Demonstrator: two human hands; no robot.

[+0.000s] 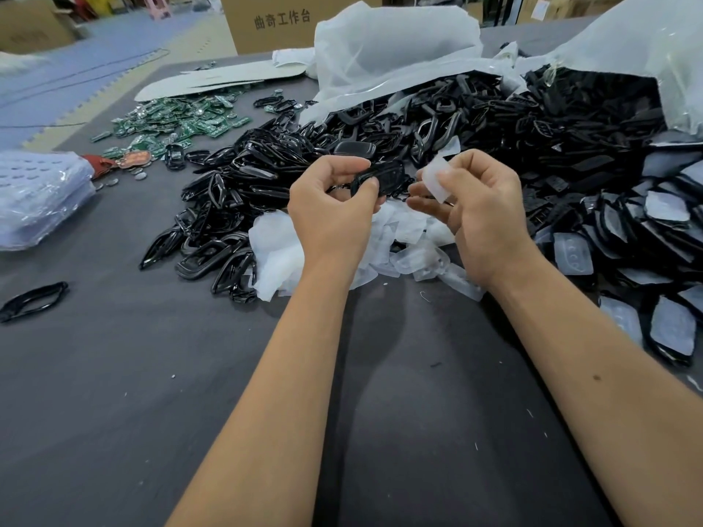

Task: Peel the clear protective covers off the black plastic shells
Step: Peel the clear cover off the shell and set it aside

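Observation:
My left hand (334, 199) grips a black plastic shell (384, 178) between thumb and fingers, held above the table. Just to its right, my right hand (471, 199) pinches a clear protective cover (437, 180), which stands apart from the shell. Below both hands lies a heap of loose clear covers (281, 252). Shells with covers on them (669, 329) are stacked at the right edge. A large pile of black frames and shells (243, 192) spreads across the middle of the table.
The dark grey table (114, 374) carries green circuit boards (178, 119) at the back left, a plastic-wrapped stack (34, 195) at the left edge, and one black frame (34, 300) lying alone. White plastic bags (388, 47) and a cardboard box (274, 20) stand behind.

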